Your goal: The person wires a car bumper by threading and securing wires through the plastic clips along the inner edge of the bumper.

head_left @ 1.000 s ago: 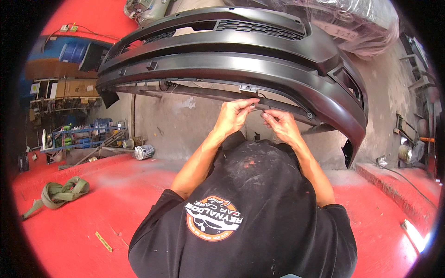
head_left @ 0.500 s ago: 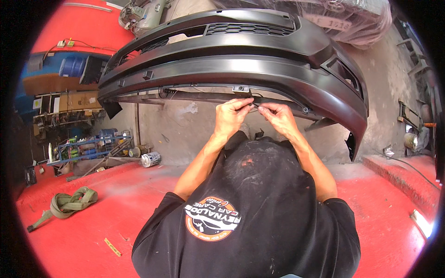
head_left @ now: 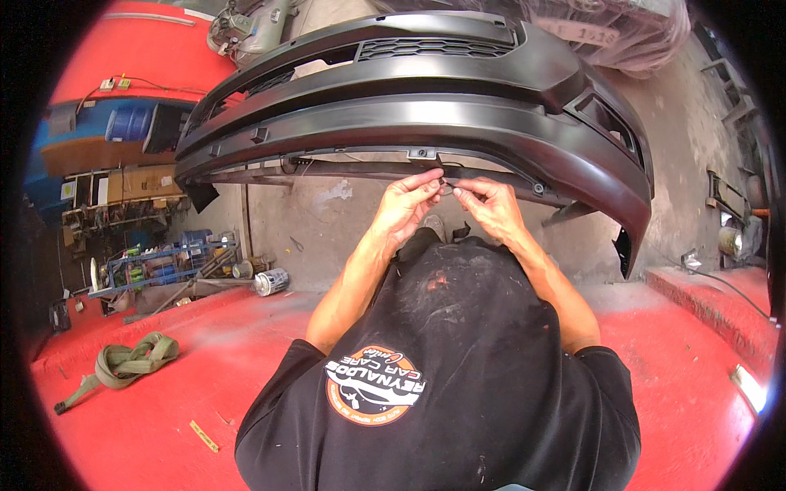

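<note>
A large matt-black car bumper (head_left: 393,114) spans the view in front of me, on a metal stand. A small square fitting (head_left: 422,154) with a round centre sits on its near edge. Just below that fitting, my left hand (head_left: 408,203) pinches a thin dark piece, which looks like a wire (head_left: 446,187), between thumb and forefinger. My right hand (head_left: 490,206) pinches the same piece from the right, its fingertips close to those of the left. The fingers hide most of the piece, so its ends cannot be made out.
A dark metal bar (head_left: 352,170) of the stand runs under the bumper. A knotted green strap (head_left: 135,360) lies on the red floor at left, near a tin can (head_left: 271,281) and a blue rack (head_left: 164,266). A plastic-wrapped vehicle (head_left: 614,33) stands behind at right.
The scene has shifted slightly in the view. My left fingers have turned and spread a little, while both hands keep their pinch below the fitting.
</note>
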Demonstrator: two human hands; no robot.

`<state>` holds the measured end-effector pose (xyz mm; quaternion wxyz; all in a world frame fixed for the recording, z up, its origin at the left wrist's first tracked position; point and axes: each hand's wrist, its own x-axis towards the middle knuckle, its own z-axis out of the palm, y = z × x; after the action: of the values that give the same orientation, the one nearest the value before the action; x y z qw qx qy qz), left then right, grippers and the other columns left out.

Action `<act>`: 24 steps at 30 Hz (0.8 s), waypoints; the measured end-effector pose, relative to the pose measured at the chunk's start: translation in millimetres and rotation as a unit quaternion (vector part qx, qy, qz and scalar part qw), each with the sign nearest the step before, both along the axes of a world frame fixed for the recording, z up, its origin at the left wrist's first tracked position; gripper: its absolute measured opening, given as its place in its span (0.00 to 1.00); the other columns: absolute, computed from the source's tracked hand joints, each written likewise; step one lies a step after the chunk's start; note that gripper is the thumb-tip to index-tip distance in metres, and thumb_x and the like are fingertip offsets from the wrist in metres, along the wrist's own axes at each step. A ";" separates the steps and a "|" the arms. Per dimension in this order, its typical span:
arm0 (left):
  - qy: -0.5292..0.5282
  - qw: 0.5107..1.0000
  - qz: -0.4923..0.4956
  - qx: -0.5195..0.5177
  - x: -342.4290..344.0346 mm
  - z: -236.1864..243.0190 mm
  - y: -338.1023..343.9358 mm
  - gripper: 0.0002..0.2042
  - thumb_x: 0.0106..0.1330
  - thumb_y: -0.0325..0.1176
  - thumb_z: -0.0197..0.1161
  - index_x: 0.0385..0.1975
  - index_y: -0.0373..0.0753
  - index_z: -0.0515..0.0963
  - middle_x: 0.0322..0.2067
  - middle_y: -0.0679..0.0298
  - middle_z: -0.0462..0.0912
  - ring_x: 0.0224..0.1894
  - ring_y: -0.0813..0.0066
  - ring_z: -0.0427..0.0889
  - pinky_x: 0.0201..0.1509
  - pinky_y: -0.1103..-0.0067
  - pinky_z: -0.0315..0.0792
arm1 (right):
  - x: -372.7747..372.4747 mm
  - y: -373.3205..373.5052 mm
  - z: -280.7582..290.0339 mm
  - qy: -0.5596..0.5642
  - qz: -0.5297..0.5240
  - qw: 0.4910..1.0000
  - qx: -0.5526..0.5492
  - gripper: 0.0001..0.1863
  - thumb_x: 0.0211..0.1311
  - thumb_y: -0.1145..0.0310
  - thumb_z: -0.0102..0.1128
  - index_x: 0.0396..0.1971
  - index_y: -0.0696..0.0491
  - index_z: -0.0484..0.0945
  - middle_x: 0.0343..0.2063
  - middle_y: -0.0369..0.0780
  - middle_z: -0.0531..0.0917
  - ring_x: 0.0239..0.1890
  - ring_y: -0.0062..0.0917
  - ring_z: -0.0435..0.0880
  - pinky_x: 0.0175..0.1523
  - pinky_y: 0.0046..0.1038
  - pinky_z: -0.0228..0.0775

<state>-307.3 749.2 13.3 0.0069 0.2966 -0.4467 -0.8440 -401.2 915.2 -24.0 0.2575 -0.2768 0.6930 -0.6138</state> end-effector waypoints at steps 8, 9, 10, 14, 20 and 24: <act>-0.030 0.994 0.022 0.106 -2.7 0.8 -3.9 0.14 0.61 0.23 0.59 0.48 0.30 0.71 0.38 0.55 0.79 0.38 0.71 0.80 0.42 0.79 0.77 | -0.4 2.4 9.8 -0.005 -0.003 1.000 0.004 0.11 0.57 0.67 0.62 0.38 0.56 0.82 0.27 0.37 0.82 0.28 0.18 0.78 0.33 0.22 0.69; -0.029 0.993 0.029 0.114 -2.8 -2.0 -2.9 0.14 0.61 0.23 0.58 0.47 0.31 0.71 0.38 0.55 0.79 0.39 0.71 0.80 0.42 0.79 0.77 | -0.7 1.6 9.5 -0.017 -0.006 1.000 0.001 0.11 0.57 0.66 0.63 0.37 0.56 0.82 0.28 0.38 0.82 0.29 0.18 0.78 0.34 0.23 0.69; -0.031 0.993 0.026 0.113 -1.9 -5.0 -2.0 0.14 0.61 0.23 0.58 0.47 0.31 0.71 0.38 0.55 0.79 0.39 0.71 0.80 0.42 0.79 0.77 | -0.5 1.5 9.1 -0.019 -0.010 1.000 0.000 0.11 0.57 0.66 0.63 0.37 0.56 0.82 0.28 0.38 0.82 0.29 0.18 0.78 0.34 0.23 0.69; -0.075 0.986 0.057 0.140 -1.7 -6.0 -0.1 0.10 0.61 0.22 0.59 0.42 0.32 0.73 0.35 0.58 0.80 0.36 0.71 0.80 0.41 0.79 0.77 | -1.4 2.0 3.5 -0.021 -0.028 0.999 -0.015 0.11 0.56 0.66 0.63 0.37 0.56 0.82 0.30 0.38 0.83 0.29 0.18 0.78 0.34 0.22 0.69; -0.107 0.985 0.000 0.139 -5.4 -3.4 -14.0 0.06 0.62 0.27 0.59 0.36 0.33 0.76 0.31 0.61 0.80 0.32 0.74 0.79 0.38 0.79 0.76 | -3.8 3.4 6.5 -0.012 -0.013 1.000 0.005 0.11 0.55 0.67 0.63 0.36 0.56 0.82 0.28 0.39 0.83 0.27 0.20 0.78 0.32 0.23 0.69; -0.108 0.991 -0.018 0.077 -9.4 8.5 -9.0 0.07 0.62 0.31 0.60 0.35 0.35 0.76 0.29 0.62 0.80 0.31 0.74 0.78 0.36 0.79 0.75 | -1.9 0.5 5.2 -0.004 -0.025 1.000 -0.010 0.10 0.54 0.67 0.63 0.34 0.56 0.82 0.28 0.40 0.82 0.26 0.22 0.79 0.32 0.24 0.70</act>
<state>-316.8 740.2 21.8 -0.0796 0.3779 -0.3835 -0.8389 -403.1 915.7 -18.8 0.2419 -0.2599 0.6924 -0.6281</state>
